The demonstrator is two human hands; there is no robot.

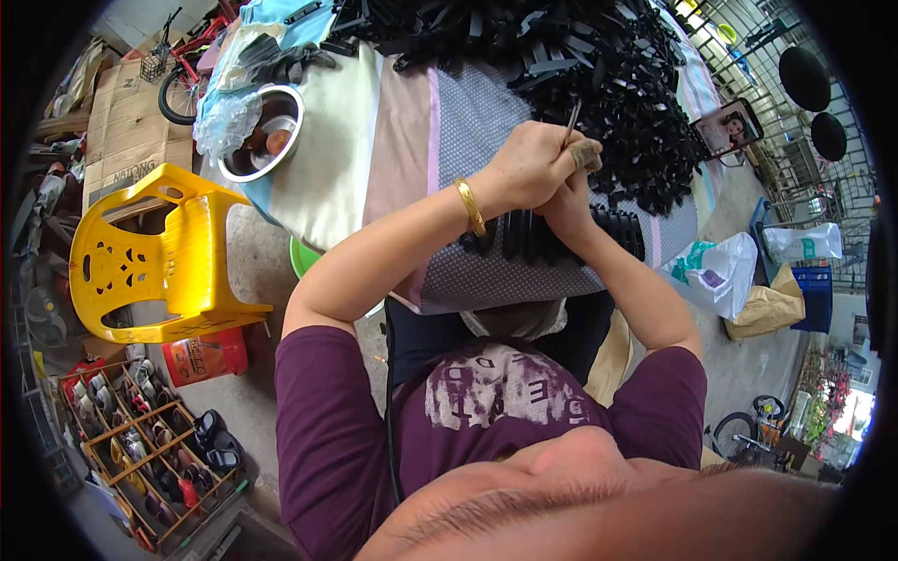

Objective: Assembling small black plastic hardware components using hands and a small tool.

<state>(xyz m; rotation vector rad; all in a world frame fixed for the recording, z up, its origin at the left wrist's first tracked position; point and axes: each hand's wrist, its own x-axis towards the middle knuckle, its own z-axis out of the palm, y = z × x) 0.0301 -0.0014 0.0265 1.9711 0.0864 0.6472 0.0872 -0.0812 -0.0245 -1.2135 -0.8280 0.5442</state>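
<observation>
My left hand [531, 168], with a gold bangle [470, 207] at the wrist, is closed above the cloth-covered table. A thin, greyish, pointed tool [572, 118] sticks up from its grip; its kind is not clear. A tan wrap [586, 154] covers a fingertip where the two hands meet. My right hand [567, 211] is closed just below and against the left; what it holds is hidden. A large heap of black plastic pieces [617, 112] lies beyond and to the right of my hands. Several long black pieces [617, 232] lie in a row beneath my wrists.
A metal bowl [297, 117] and dark gloves [281, 61] rest at the table's left. A phone [728, 129] stands at its right edge. A yellow chair [178, 248], a red bucket [208, 357] and a shoe rack [140, 449] stand left. White bags [725, 271] are on the right floor.
</observation>
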